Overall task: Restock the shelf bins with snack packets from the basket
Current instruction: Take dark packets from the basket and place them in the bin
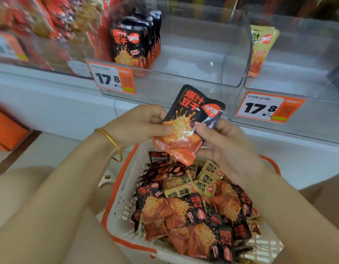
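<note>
Looks down on a shop aisle in soft, even light, without hard shadows. Spans the middle of the view with a white shelf unit (pixel 50 103), plain-fronted, running from left to right. Bears an orange-and-white price tag (pixel 112 79) left of centre and a second price tag (pixel 269 108) at the right, both reading 17.8. Shows pale, smooth floor (pixel 298 168) below the unit, with a dark brown strip (pixel 22 145) at the left and an orange box (pixel 6 130) just beside it. Blurs toward the upper left.

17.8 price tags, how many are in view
2: one tag fronts the middle bin of black packets; the other tag fronts the right bin of yellow packets. A third tag far left is too blurred to read.
</note>
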A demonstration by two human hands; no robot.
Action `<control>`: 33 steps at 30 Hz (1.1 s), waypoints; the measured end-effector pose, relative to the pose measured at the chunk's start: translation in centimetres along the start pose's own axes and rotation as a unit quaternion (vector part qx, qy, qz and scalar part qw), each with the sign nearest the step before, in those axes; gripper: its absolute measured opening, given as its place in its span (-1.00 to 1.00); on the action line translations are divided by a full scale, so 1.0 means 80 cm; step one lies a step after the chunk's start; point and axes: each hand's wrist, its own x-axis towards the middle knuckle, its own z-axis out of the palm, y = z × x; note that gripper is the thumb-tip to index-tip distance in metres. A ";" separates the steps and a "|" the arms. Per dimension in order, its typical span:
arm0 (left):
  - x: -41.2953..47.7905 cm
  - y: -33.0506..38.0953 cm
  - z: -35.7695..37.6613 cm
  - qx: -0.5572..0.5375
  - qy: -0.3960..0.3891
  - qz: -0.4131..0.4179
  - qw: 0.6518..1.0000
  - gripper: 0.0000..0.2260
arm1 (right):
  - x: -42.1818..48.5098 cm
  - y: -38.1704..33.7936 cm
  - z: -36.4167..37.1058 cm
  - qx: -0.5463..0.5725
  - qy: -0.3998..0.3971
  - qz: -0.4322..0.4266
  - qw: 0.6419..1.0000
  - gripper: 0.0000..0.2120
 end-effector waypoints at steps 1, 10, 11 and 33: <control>-0.002 0.007 -0.007 -0.016 0.027 0.008 0.999 -0.95 | 0.007 -0.015 0.014 -0.028 0.013 -0.026 0.999 -0.92; 0.048 0.032 -0.106 0.333 0.432 0.174 0.820 -0.81 | 0.165 -0.145 0.092 -0.221 0.063 -0.187 0.955 -0.86; 0.056 0.028 -0.110 0.385 0.424 0.159 0.804 -0.72 | 0.188 -0.142 0.099 -0.257 0.065 -0.182 0.947 -0.84; 0.077 -0.006 -0.100 0.464 0.399 0.099 0.785 -0.70 | 0.309 -0.078 0.164 -0.365 0.074 0.100 0.923 -0.72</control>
